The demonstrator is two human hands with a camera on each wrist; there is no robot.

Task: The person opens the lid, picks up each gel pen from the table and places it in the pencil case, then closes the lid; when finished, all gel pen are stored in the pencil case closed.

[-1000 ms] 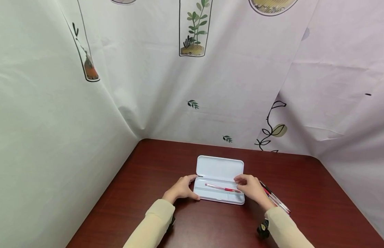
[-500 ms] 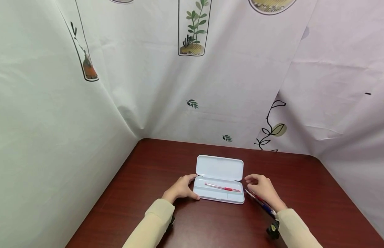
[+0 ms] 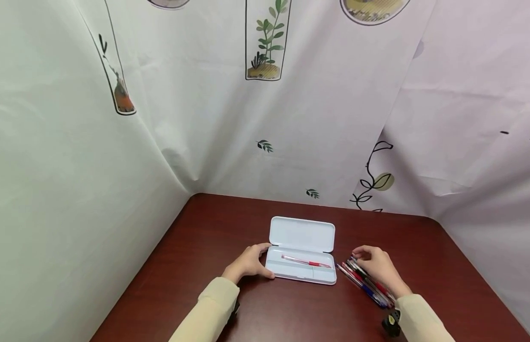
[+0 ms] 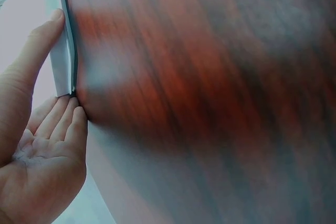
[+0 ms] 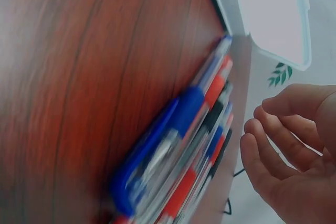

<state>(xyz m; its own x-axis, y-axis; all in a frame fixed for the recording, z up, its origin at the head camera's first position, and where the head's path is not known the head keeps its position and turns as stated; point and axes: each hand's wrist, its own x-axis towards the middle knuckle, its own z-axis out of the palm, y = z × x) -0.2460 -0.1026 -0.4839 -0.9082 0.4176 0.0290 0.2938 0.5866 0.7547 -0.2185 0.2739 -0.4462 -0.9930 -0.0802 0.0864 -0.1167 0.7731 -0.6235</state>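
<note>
A pale pencil case (image 3: 290,273) lies on the table with its lid (image 3: 302,233) raised at the back. One red-capped clear pen (image 3: 306,261) rests in its upper compartment. My left hand (image 3: 246,262) holds the case's left end, thumb at the front edge and fingers at the far corner; the left wrist view shows the thumb (image 4: 44,40) along the rim. Right of the case lies a bunch of pens (image 5: 184,129) in blue, red and black. Over their far end hovers my right hand (image 3: 380,268), fingers loosely bent, nothing between them in the right wrist view.
The dark red-brown table (image 3: 299,313) has a glossy wood grain. White cloth (image 3: 222,118) with printed plants hangs behind it and at both sides. A small black device (image 3: 391,323) sits at the right wrist.
My right hand has moved right, from the case's right end to over the pens, uncovering the pen inside the case and more of the bunch. The left hand keeps its hold.
</note>
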